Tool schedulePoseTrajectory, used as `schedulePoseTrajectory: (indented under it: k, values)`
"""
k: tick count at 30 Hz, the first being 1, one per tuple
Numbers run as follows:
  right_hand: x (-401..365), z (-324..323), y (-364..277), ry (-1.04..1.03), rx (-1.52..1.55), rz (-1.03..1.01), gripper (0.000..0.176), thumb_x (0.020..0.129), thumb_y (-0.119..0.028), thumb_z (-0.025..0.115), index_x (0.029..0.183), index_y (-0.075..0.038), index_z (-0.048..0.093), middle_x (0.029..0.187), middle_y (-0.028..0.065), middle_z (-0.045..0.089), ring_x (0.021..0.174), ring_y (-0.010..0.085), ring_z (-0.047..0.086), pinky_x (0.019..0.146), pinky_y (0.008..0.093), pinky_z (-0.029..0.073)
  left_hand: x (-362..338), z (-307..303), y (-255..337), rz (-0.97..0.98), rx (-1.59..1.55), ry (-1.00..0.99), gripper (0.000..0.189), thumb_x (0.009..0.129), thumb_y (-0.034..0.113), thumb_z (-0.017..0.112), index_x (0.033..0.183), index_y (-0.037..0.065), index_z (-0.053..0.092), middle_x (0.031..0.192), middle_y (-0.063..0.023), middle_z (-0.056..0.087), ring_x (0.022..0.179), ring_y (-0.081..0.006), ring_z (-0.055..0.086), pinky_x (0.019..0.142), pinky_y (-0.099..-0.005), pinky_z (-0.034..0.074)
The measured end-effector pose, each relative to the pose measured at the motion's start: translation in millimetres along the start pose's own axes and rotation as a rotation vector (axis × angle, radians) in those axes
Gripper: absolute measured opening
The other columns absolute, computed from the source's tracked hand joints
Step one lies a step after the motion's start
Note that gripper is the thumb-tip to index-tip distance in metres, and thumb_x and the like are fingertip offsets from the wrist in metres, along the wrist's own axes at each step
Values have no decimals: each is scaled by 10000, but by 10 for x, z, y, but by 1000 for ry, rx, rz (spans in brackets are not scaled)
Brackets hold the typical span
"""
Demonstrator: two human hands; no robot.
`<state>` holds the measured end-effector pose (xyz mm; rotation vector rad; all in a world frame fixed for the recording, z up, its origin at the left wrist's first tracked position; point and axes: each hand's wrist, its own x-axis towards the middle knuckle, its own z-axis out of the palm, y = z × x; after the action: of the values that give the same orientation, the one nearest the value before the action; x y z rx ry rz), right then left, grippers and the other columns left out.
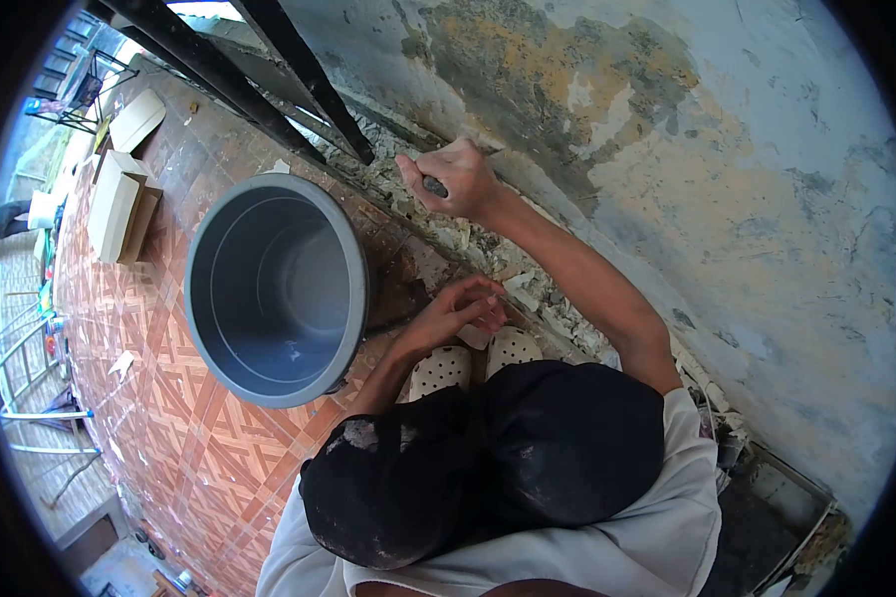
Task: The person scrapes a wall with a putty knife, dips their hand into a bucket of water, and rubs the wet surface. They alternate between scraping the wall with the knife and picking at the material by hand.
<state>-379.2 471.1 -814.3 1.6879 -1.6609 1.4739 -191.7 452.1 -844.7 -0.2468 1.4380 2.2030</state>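
My right hand is wrapped around a scraper held against the foot of the peeling wall. The dark, rounded end of the scraper's handle shows under my thumb, while a little of its blade appears beyond the knuckles. My left hand hovers above my shoes with loosely curved fingers, and I see nothing held in it. Broken plaster rubble lies along the wall base beside both hands. To the left of my hands stands a grey plastic tub with a few small flecks inside.
Black metal posts rise near the wall at the top. Cardboard boxes sit on the patterned tile floor at the left. My spotted shoes are close to the rubble. A dark tray-like object lies behind me.
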Motion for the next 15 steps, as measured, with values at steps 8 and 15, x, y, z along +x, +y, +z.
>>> schedulePoseTrajectory:
  k: [8,15]
  values:
    - [61,61,218,103,-113,15,351,807,18,658,534,-59,452,444,22,419,333,182,425,340,314,324,29,-79,-77,-3,-21,46,289,972,224,531,1181,24,524,977,-101,646,888,-167,622,846,-322,485]
    - [94,129,295,158,-136,36,346,793,43,658,552,-93,450,440,12,409,332,148,423,322,301,321,56,-159,-116,-14,-26,66,286,969,221,538,1177,26,521,966,-108,654,889,-161,622,847,-320,484]
